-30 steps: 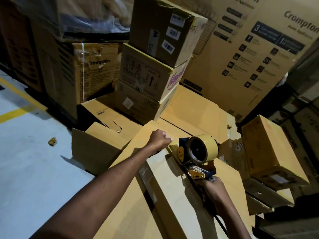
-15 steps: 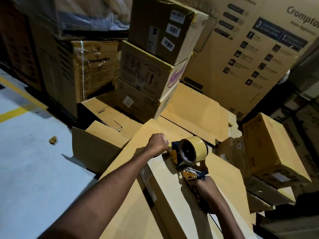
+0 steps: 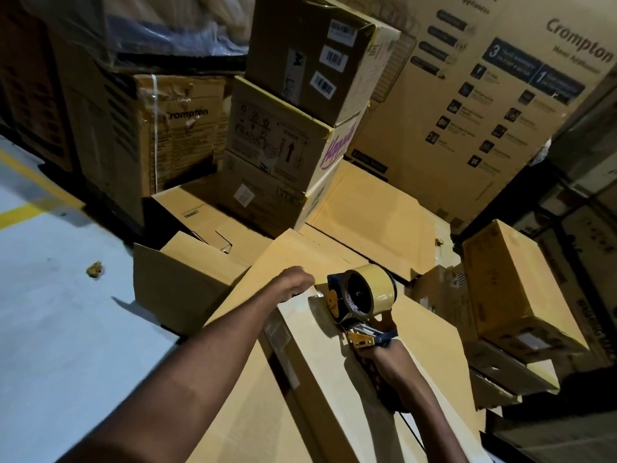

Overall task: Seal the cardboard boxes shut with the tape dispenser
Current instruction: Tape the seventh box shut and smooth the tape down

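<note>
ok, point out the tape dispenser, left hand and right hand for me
tape dispenser (image 3: pixel 357 292), head view, dark hub at its middle.
left hand (image 3: pixel 295 284), head view, back of the hand.
right hand (image 3: pixel 389 375), head view, back of the hand, on the dispenser's handle.

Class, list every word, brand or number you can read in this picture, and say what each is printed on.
"Crompton": large box, back right.
"Crompton": strapped box, left.
"FRAGI", cut off: middle box of the stack.
"3", "1": blue panel on the large box.
Too blurred: barcode labels, purple script, icon captions.
</note>
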`<state>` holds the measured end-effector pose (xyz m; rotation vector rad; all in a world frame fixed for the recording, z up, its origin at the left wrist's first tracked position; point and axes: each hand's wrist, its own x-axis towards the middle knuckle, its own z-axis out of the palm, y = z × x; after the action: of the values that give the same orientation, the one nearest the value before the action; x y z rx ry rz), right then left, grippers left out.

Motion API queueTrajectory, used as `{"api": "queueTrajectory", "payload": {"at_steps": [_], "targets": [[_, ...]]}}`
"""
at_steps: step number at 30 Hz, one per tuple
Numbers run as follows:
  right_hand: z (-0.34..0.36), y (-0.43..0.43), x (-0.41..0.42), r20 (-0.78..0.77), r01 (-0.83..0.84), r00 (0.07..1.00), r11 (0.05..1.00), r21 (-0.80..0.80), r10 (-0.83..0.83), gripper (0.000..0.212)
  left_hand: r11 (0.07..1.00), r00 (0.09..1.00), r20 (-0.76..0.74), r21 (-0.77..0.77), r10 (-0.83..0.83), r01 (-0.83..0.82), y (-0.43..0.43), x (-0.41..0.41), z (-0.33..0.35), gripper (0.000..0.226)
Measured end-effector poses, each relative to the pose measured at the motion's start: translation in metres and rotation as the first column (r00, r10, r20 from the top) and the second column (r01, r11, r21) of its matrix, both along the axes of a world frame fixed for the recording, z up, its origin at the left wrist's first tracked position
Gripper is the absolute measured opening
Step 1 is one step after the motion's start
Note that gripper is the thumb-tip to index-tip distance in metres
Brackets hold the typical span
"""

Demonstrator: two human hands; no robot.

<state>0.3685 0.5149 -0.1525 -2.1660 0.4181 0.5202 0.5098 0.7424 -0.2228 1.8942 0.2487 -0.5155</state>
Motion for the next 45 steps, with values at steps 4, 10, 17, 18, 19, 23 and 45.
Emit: {"api": "queueTrajectory", "payload": {"at_steps": [4,10,17,18,19,23,45], "targets": [[0.002,0.001,0.0,-0.022,0.013,1.0,0.999,0.035,-0.013,0.031,0.981,0.938,0.335,0.131,0.093,-0.144,-0.003,-0.008,0.008,0.014],[0.003,-0.006,0.001,-0.132,0.053,0.991,0.983,0.177,-0.03,0.023,0.946,0.828,0.56,0.287,-0.041,-0.147,-0.018,-0.043,0.012,0.016],[0.003,-0.009,0.005,-0.182,0.034,0.983,0.994,0.106,-0.015,0.032,0.946,0.881,0.47,0.253,0.063,-0.203,-0.022,-0.046,0.012,0.013],[0.003,-0.007,0.005,-0.175,0.04,0.984,0.995,0.096,-0.022,0.034,0.944,0.884,0.461,0.256,0.071,-0.209,-0.022,-0.046,0.013,0.013],[0.003,-0.004,0.005,-0.171,0.046,0.985,0.995,0.092,-0.03,0.036,0.941,0.886,0.456,0.258,0.082,-0.22,-0.022,-0.046,0.013,0.013],[0.007,0.0,0.0,-0.144,0.042,0.989,0.996,0.082,-0.03,0.035,0.927,0.881,0.458,0.27,0.114,-0.26,-0.027,-0.048,0.016,0.012],[0.002,-0.082,-0.087,-0.158,0.056,0.987,0.99,0.127,-0.035,0.036,0.701,0.752,0.404,0.706,-0.521,0.106,-0.087,-0.124,-0.007,0.06]]}}
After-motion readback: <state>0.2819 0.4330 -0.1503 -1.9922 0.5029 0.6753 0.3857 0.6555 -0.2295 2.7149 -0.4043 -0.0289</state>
